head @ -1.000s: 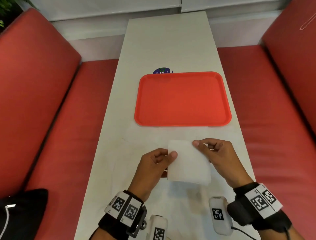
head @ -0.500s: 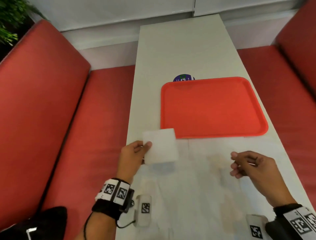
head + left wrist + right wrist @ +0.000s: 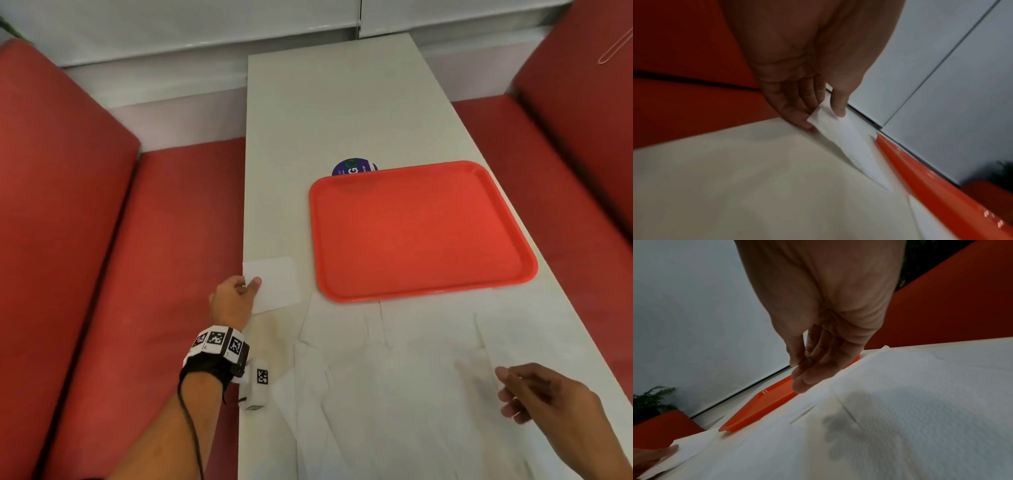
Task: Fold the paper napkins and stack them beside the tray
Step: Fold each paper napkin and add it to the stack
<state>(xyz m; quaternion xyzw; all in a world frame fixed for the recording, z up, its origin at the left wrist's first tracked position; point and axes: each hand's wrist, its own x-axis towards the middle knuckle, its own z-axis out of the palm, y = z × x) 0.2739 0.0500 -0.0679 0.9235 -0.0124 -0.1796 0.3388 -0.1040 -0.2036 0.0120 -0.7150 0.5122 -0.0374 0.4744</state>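
Since a moment ago our left hand [image 3: 234,301] has carried the folded napkin [image 3: 275,286] out to the table's [image 3: 342,102] left edge, just beside the red tray [image 3: 421,228], and there it is, pinched at its near corner between thumb and fingers [image 3: 795,113]. Our right hand [image 3: 544,397] hovers with fingers loosely curled, gripping nothing, over the unfolded napkins [image 3: 394,394] spread in front of the tray.
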